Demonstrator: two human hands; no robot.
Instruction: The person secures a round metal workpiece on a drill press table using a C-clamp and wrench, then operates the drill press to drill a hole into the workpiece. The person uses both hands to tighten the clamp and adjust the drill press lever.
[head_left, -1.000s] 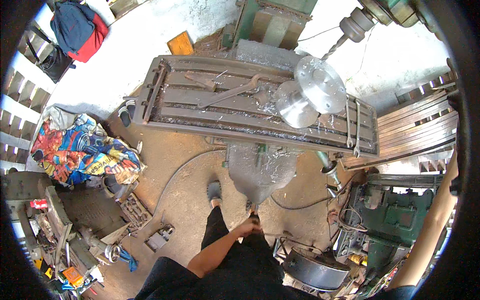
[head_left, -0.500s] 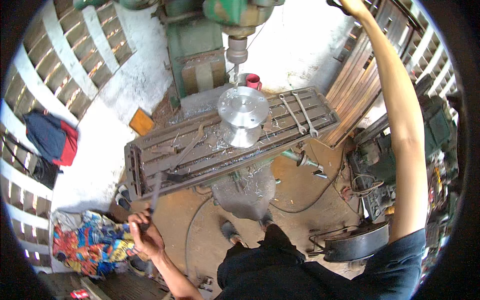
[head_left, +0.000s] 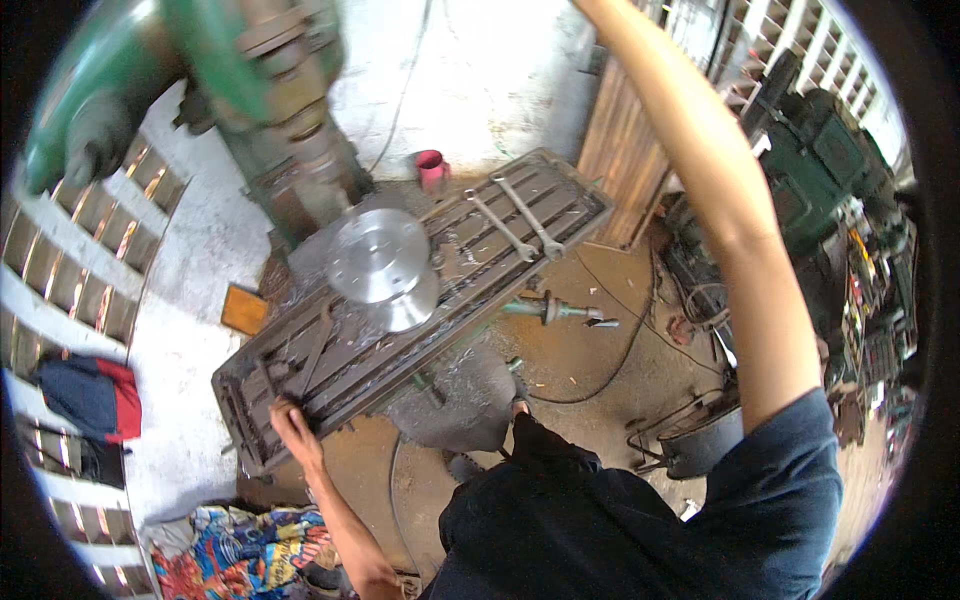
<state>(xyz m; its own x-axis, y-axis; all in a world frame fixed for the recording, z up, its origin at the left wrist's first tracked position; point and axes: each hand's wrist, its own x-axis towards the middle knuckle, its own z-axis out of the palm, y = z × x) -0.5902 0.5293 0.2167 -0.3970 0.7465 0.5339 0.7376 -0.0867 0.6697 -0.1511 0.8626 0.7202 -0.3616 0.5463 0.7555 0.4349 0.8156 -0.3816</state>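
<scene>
Left hand [head_left: 297, 432] now come onto machine table [head_left: 470, 280], lower left of frame, beside dark tool [head_left: 267, 382]; we cannot tell if fingers pinch it. Right hand beyond top edge. Silvery flanged part [head_left: 378, 255] untouched, above-left of centre.

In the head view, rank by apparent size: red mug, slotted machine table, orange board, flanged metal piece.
1. Slotted machine table
2. Flanged metal piece
3. Orange board
4. Red mug, only slightly smaller

We count two silvery wrenches [head_left: 499, 224], one slotted table [head_left: 465, 285], one flanged metal spool [head_left: 378, 256], one red mug [head_left: 432, 170] and one backpack [head_left: 92, 397].
</scene>
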